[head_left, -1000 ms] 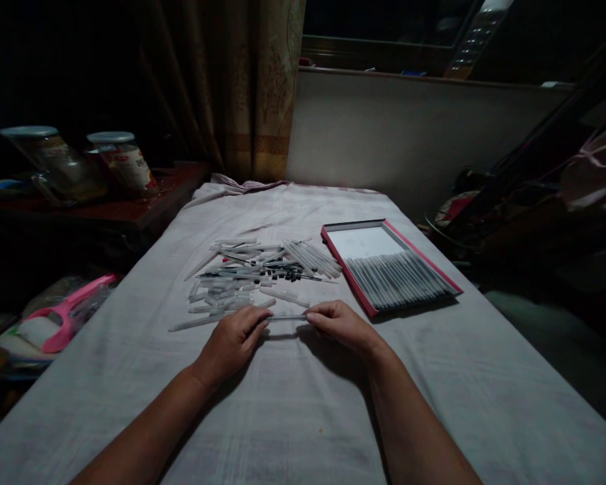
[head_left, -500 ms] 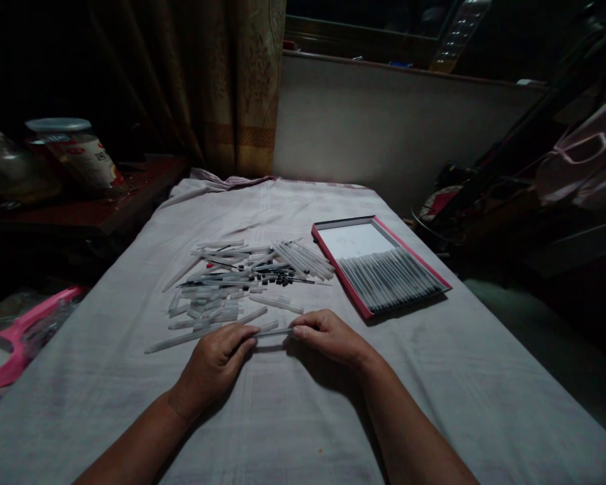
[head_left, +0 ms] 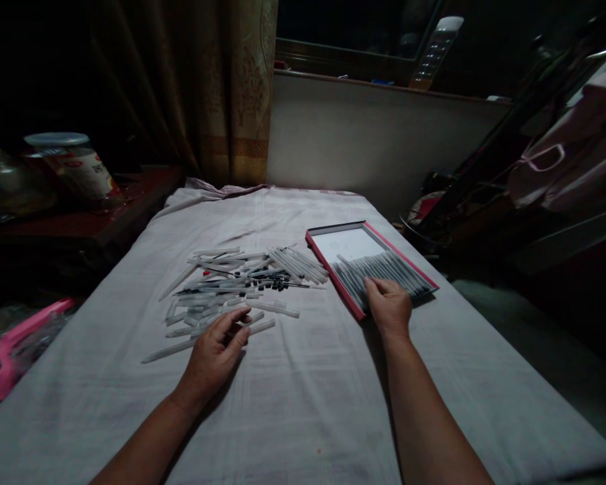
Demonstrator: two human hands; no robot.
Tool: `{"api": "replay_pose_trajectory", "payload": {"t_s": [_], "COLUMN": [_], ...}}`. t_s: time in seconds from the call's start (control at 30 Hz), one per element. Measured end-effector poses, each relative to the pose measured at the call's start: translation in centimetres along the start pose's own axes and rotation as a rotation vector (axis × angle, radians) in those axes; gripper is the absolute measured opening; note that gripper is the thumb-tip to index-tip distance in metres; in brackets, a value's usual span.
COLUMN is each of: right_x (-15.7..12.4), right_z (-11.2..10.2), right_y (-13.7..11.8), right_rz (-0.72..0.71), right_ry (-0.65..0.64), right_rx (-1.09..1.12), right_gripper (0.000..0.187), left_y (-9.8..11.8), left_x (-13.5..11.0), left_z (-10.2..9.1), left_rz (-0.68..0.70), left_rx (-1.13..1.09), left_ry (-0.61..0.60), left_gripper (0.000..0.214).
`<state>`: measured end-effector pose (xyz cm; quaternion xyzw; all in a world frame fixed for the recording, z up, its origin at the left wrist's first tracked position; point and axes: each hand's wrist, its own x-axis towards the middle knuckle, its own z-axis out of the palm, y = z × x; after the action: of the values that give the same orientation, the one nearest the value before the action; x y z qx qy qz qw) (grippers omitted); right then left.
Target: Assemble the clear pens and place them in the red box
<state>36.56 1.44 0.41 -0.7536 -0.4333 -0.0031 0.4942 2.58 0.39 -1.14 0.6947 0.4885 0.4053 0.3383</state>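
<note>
Since the earlier frame the hands have parted, and no pen barrel spans between them; the left hand (head_left: 213, 351) lies on the cloth-covered worktop (head_left: 303, 411), fingers loosely spread, tips at the near edge of the loose pen parts (head_left: 232, 283). Farther out, the right hand (head_left: 390, 308) rests curled on the near end of the row of pens (head_left: 391, 268) in the red-rimmed tray (head_left: 351, 242); whether it grips one cannot be told. Beyond stand a jar (head_left: 75, 168) and a curtain (head_left: 222, 101).

A cloth-covered table (head_left: 303, 411) bears a scattered pile of pen parts (head_left: 232, 286) and a red-rimmed tray (head_left: 333, 273) of pens.
</note>
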Motion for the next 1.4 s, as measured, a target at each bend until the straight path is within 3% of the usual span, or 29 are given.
{"api": "replay_pose_trajectory", "payload": {"t_s": [0.1,0.2,0.43,0.57,0.67,0.73,0.83,0.9,1.0,1.17,1.4], "right_x": [-0.6,-1.4,-2.0,-2.0,-1.9,-2.1,-3.2,-4.2,-5.4,-5.3,-4.6], "right_z": [0.6,1.1,0.7,0.4,0.8,1.5,3.2,4.4,5.7,6.4,6.7], "right_y": [0.4,-0.1,-0.8,-1.2,-2.3,-3.6,-5.9,-7.5,-9.2,-10.0,-8.7], "right_rz": [-0.026,-0.032,-0.064,-0.09,-0.206,-0.319,-0.456,-0.484,-0.5,-0.435,-0.381], "right_ry": [-0.013,-0.013,-0.104,-0.073,-0.042,-0.104,-0.344,-0.498,-0.616,-0.615,-0.609], "right_rx": [-0.272,-0.401,-0.484,-0.465,-0.389,-0.317,-0.24,-0.265,-0.34,-0.506,-0.682], "right_gripper": [0.028,0.027,0.03,0.028,0.027,0.027,0.024,0.024,0.024,0.024,0.023], "left_y": [0.0,0.0,0.5,0.5,0.4,0.3,0.3,0.3,0.3,0.0,-0.2], "left_x": [-0.1,-0.3,-0.5,-0.4,-0.1,0.1,0.4,0.4,0.4,0.4,0.3], "left_z": [0.0,-0.1,-0.3,-0.8,-1.2,-1.4,-1.7,-2.0,-2.5,-3.1,-3.0], "left_rz": [0.011,0.061,0.139,0.152,0.154,0.141,0.132,0.137,0.148,0.142,0.231], "left_rx": [0.024,0.08,0.17,0.18,0.19,0.193,0.203,0.217,0.244,0.281,0.341], "left_ry": [-0.014,-0.018,0.002,0.046,0.101,0.136,0.183,0.201,0.228,0.259,0.248], "left_gripper": [0.035,0.031,0.028,0.028,0.027,0.028,0.028,0.028,0.028,0.029,0.026]}}
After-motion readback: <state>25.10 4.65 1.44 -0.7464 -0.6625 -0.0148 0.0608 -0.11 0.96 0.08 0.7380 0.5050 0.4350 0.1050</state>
